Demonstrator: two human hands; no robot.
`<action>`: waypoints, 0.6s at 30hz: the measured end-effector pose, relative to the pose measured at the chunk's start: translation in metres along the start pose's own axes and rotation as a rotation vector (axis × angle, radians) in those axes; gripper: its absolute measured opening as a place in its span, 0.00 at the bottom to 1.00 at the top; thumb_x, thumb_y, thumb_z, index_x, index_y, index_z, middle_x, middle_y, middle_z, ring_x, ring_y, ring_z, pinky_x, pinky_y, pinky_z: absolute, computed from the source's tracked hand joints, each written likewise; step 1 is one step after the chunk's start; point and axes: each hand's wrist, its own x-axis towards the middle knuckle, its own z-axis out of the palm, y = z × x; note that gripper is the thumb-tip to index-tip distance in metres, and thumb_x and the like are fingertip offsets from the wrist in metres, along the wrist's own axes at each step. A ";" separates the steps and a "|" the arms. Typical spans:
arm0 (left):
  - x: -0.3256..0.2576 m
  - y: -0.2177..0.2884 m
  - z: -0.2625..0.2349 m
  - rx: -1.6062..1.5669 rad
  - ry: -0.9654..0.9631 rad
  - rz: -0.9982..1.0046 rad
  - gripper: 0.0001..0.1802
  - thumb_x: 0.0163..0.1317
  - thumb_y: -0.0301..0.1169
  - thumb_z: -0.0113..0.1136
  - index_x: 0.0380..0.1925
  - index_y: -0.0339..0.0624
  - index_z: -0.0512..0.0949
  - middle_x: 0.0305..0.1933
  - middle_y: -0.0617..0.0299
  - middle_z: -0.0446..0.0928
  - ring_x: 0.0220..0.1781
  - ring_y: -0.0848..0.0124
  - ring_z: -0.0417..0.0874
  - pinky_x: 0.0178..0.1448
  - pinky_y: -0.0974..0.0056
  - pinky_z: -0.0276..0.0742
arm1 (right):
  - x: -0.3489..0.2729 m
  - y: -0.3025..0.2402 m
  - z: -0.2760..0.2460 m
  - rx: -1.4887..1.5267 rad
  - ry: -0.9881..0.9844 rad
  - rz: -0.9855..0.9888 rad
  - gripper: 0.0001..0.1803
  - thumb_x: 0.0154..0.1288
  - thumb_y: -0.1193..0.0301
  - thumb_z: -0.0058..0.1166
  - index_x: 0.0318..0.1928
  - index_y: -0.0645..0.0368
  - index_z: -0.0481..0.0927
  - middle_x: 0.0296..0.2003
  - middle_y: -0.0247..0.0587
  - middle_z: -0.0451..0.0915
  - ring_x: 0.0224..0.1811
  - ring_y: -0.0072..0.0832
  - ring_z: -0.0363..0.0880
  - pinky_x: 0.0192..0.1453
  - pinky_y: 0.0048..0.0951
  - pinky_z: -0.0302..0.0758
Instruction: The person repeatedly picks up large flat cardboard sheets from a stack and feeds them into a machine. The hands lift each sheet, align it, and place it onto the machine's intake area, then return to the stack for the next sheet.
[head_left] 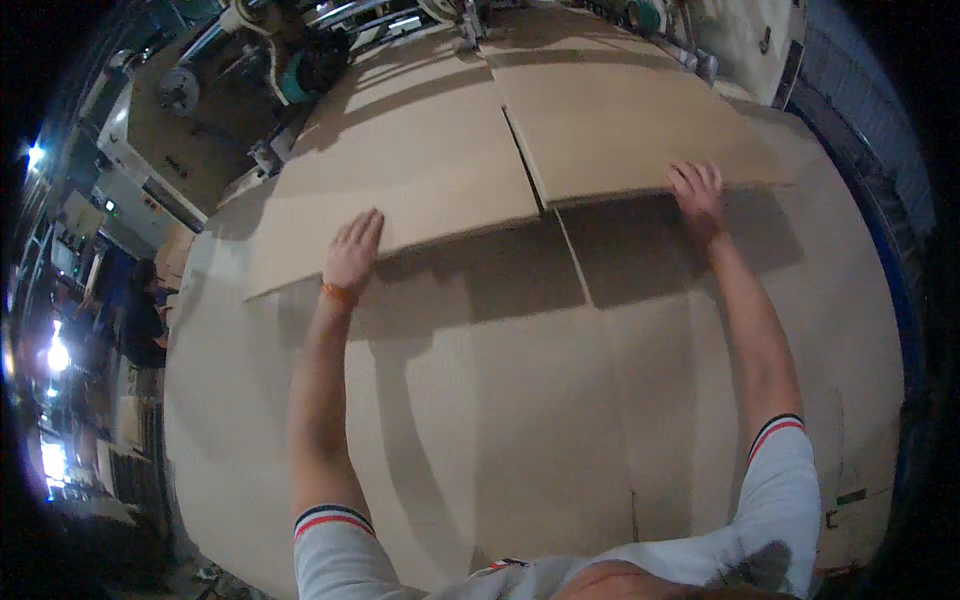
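Note:
Two flat brown cardboard sheets lie side by side in front of me, a left sheet [430, 165] and a right sheet [630, 130], with a narrow dark gap between them. Their near edges are raised and cast shadows on a wide cardboard surface [550, 420] below. My left hand [354, 250] grips the left sheet's near edge, fingers together on top, thumb hidden. With bent fingers over the edge, my right hand [700, 195] holds the right sheet near its right end; its thumb cannot be seen.
Machinery with rollers [290, 75] stands at the far left, and a pale machine housing [745, 45] at the far right. The sheets reach back between them. A person in dark clothes [145, 315] is at the left. A blue edge [895, 260] runs along the right side.

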 end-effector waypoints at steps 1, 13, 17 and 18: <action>0.017 -0.003 0.004 0.051 -0.021 -0.036 0.26 0.63 0.29 0.50 0.64 0.53 0.68 0.66 0.62 0.69 0.67 0.61 0.68 0.70 0.53 0.64 | 0.007 0.001 0.017 -0.053 -0.069 0.049 0.20 0.62 0.71 0.51 0.56 0.46 0.73 0.56 0.31 0.73 0.58 0.34 0.71 0.66 0.57 0.59; 0.034 0.009 0.028 0.153 0.014 -0.096 0.29 0.65 0.28 0.45 0.68 0.49 0.61 0.70 0.59 0.63 0.71 0.61 0.63 0.74 0.47 0.55 | 0.013 -0.038 0.059 -0.081 -0.058 0.043 0.23 0.64 0.71 0.50 0.61 0.47 0.71 0.65 0.33 0.66 0.67 0.34 0.65 0.69 0.52 0.58; 0.029 0.053 0.009 0.078 0.058 -0.011 0.28 0.63 0.27 0.46 0.66 0.43 0.63 0.70 0.57 0.64 0.72 0.60 0.63 0.74 0.48 0.55 | 0.037 -0.092 0.062 -0.029 -0.042 0.077 0.22 0.66 0.73 0.47 0.61 0.53 0.70 0.68 0.38 0.63 0.72 0.36 0.59 0.71 0.51 0.57; 0.014 0.065 -0.001 0.001 0.032 -0.014 0.28 0.62 0.28 0.48 0.64 0.43 0.65 0.69 0.57 0.65 0.71 0.59 0.63 0.74 0.48 0.55 | 0.036 -0.117 0.048 -0.006 -0.160 0.056 0.23 0.66 0.73 0.46 0.62 0.56 0.69 0.68 0.41 0.63 0.72 0.37 0.57 0.72 0.50 0.56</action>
